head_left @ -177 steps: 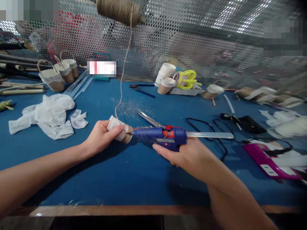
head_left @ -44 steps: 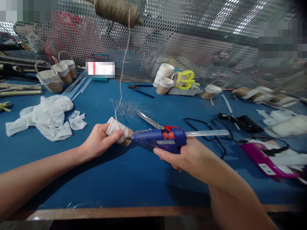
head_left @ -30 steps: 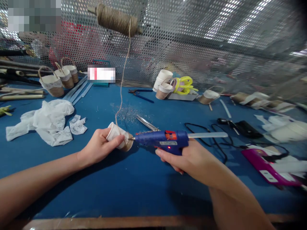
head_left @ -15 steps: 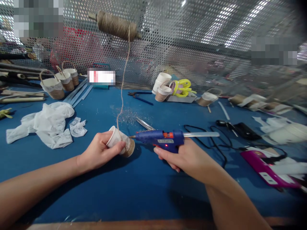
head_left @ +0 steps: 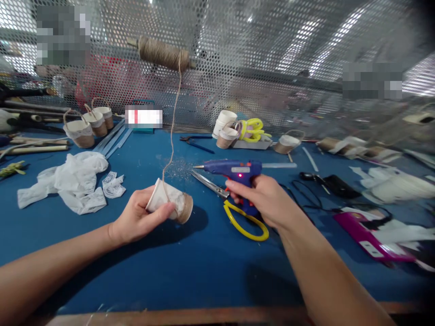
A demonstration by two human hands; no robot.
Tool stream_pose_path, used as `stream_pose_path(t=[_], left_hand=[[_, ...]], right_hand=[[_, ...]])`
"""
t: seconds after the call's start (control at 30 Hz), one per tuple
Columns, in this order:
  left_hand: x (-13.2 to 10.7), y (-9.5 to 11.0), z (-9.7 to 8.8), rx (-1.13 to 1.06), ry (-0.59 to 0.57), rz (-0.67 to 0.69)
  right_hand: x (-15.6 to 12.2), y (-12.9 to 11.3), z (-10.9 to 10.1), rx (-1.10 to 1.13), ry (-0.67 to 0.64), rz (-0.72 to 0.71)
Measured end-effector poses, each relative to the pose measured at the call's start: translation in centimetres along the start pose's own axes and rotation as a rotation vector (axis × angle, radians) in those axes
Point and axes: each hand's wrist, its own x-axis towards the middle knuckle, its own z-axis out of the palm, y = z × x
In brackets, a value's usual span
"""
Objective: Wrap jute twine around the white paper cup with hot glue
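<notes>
My left hand (head_left: 141,215) is closed around a white paper cup (head_left: 175,195) tipped on its side, its base end wrapped in brown twine. A strand of twine (head_left: 172,131) runs from the cup's mouth up to a spool (head_left: 163,53). In my right hand (head_left: 261,194) is a blue hot glue gun (head_left: 233,167), its red light lit and a clear glue stick coming out of its back. The nozzle points left, above and apart from the cup. Beneath the gun lie yellow-handled scissors (head_left: 246,226), partly covered by it.
White lace (head_left: 73,181) lies at left, before several finished cup baskets (head_left: 79,133). Blue pliers (head_left: 197,142), stacked white cups (head_left: 224,123) and a yellow bundle (head_left: 251,130) are at the back. Rightward are black cords, a magenta power strip (head_left: 370,237) and a lace roll (head_left: 387,188).
My right hand has lifted the glue gun up and away from the cup, uncovering the scissors' yellow handle. My left hand still holds the cup, with little movement.
</notes>
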Motion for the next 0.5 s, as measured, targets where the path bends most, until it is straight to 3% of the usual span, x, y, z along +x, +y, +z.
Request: stream_pose_path(t=[0.1, 0.27, 0.37, 0.5], left_hand=[[0.0, 0.2, 0.0, 0.009, -0.004, 0.059], [0.1, 0.2, 0.1, 0.032, 0.004, 0.119], [0.2, 0.2, 0.1, 0.041, -0.001, 0.128], [0.2, 0.4, 0.1, 0.045, -0.004, 0.125]], right_hand=[[2.7, 1.2, -1.1, -0.126, 0.171, 0.061], [6.2, 3.1, -1.6, -0.149, 0.170, 0.057], [6.6, 3.2, -1.4, -0.173, 0.159, -0.040], [5.6, 1.3, -0.4, -0.185, 0.104, -0.283]])
